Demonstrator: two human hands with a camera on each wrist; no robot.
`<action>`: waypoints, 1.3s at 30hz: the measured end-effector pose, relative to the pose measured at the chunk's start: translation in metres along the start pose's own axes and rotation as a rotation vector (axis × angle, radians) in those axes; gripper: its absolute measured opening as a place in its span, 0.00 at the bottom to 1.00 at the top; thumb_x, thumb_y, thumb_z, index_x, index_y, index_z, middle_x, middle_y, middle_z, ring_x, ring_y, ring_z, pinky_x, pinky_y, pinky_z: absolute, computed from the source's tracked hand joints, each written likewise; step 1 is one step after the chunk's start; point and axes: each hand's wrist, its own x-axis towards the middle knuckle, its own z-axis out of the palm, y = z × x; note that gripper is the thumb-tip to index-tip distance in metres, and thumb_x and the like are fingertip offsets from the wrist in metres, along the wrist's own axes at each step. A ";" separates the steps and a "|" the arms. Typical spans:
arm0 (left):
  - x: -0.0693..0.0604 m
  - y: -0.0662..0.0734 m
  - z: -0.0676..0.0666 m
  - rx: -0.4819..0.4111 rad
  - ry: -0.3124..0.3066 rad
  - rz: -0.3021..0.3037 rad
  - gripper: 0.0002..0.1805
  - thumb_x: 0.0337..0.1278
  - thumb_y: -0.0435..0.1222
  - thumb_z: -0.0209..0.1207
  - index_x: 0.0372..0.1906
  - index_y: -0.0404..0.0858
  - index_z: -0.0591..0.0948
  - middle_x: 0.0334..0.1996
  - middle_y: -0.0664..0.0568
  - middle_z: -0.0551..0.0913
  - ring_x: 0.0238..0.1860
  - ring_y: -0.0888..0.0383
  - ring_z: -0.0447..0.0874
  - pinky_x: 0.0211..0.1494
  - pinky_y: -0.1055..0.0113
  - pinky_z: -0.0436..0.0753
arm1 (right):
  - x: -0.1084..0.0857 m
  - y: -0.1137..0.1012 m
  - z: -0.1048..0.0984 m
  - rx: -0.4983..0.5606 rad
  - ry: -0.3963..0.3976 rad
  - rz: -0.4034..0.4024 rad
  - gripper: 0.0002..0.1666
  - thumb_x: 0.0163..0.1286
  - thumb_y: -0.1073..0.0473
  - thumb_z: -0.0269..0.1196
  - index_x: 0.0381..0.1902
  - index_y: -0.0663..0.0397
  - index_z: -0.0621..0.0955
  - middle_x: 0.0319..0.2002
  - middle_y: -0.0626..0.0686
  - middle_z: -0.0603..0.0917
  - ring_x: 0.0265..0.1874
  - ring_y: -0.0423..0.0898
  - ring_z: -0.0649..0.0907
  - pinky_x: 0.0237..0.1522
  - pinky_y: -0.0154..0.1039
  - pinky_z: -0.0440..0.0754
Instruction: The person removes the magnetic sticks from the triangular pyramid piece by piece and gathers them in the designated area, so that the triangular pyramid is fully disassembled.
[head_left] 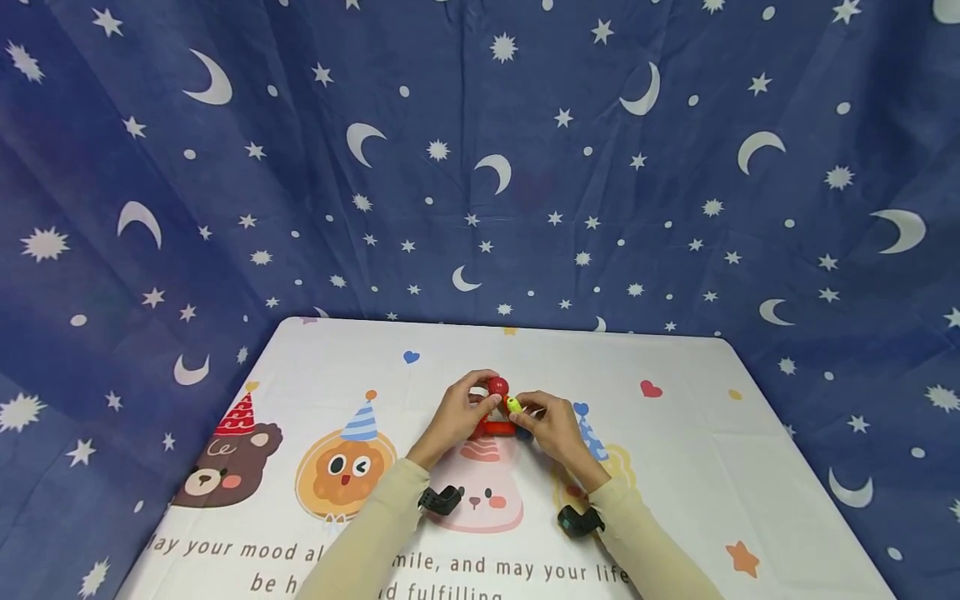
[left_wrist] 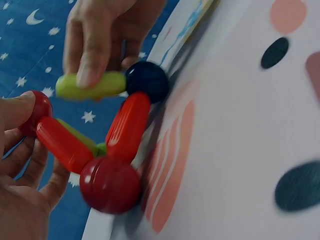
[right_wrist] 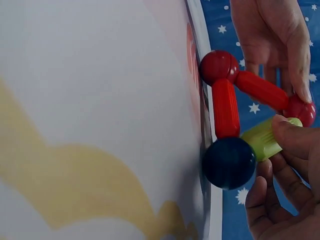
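Left to right, head view. Bear print (head_left: 228,467) at left edge of the white tablecloth (head_left: 675,467). Printed text along bottom: "ay your mood al", left sleeve (head_left: 367,533) covers a bit, then "mile, and may your life". Row below: "be h", sleeve again, "d fulfilling", lower part cut by frame edge.

Center: left hand (head_left: 456,417), thumb and fingers clamped on upper red ball (head_left: 498,386). Red rod (left_wrist: 65,145) runs from it to lower red ball (left_wrist: 110,184); second red rod (head_left: 498,428) goes on to navy ball (right_wrist: 229,163). Yellow-green rod (head_left: 513,405) sticks out of navy ball, free end near upper red ball; can't tell if touching. Right hand (head_left: 551,425) just right of center, thumb and fingers pinching that rod.

Far right: red heart print (head_left: 651,389), orange star print (head_left: 742,559) lower right.
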 end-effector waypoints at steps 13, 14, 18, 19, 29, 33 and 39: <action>0.001 -0.004 -0.012 -0.005 -0.009 0.016 0.23 0.67 0.37 0.59 0.65 0.48 0.75 0.56 0.50 0.80 0.56 0.54 0.78 0.57 0.61 0.82 | -0.001 0.002 -0.009 -0.039 0.021 0.016 0.15 0.55 0.61 0.75 0.40 0.54 0.85 0.31 0.50 0.87 0.29 0.40 0.82 0.32 0.30 0.80; 0.002 -0.004 -0.012 -0.003 -0.008 0.013 0.22 0.66 0.37 0.60 0.64 0.48 0.77 0.55 0.51 0.80 0.55 0.55 0.78 0.56 0.61 0.83 | -0.002 0.002 -0.011 -0.035 0.017 0.013 0.15 0.55 0.61 0.75 0.40 0.55 0.85 0.31 0.50 0.86 0.29 0.40 0.82 0.33 0.30 0.81; 0.004 -0.004 -0.014 -0.002 -0.008 -0.006 0.20 0.62 0.37 0.64 0.59 0.49 0.79 0.54 0.54 0.81 0.53 0.57 0.78 0.54 0.64 0.83 | -0.004 0.002 -0.019 -0.048 -0.003 0.018 0.15 0.55 0.59 0.75 0.40 0.54 0.84 0.31 0.49 0.86 0.30 0.41 0.83 0.34 0.30 0.81; 0.004 -0.004 -0.015 -0.002 -0.006 -0.005 0.20 0.61 0.38 0.65 0.58 0.49 0.80 0.53 0.53 0.81 0.52 0.57 0.79 0.54 0.65 0.83 | -0.005 0.002 -0.020 -0.058 -0.003 0.022 0.15 0.55 0.59 0.75 0.39 0.54 0.84 0.31 0.48 0.86 0.30 0.41 0.83 0.34 0.30 0.81; 0.003 -0.007 -0.028 0.031 0.053 -0.030 0.20 0.60 0.38 0.66 0.57 0.45 0.79 0.49 0.53 0.83 0.52 0.57 0.80 0.51 0.66 0.82 | -0.010 0.010 -0.032 -0.134 0.001 0.027 0.15 0.55 0.58 0.75 0.40 0.53 0.85 0.30 0.47 0.87 0.29 0.40 0.82 0.34 0.31 0.79; 0.001 -0.008 -0.034 0.026 0.052 -0.046 0.19 0.61 0.37 0.65 0.57 0.44 0.79 0.49 0.52 0.84 0.52 0.56 0.80 0.52 0.66 0.82 | -0.012 0.013 -0.035 -0.154 -0.003 0.052 0.15 0.54 0.58 0.75 0.40 0.52 0.85 0.30 0.48 0.87 0.28 0.39 0.80 0.33 0.31 0.78; 0.001 -0.011 -0.043 0.028 0.062 -0.065 0.17 0.60 0.38 0.65 0.54 0.44 0.79 0.47 0.52 0.84 0.50 0.56 0.80 0.50 0.67 0.82 | -0.010 0.017 -0.040 -0.150 -0.017 0.074 0.14 0.55 0.58 0.75 0.39 0.51 0.85 0.30 0.49 0.87 0.26 0.41 0.79 0.31 0.31 0.75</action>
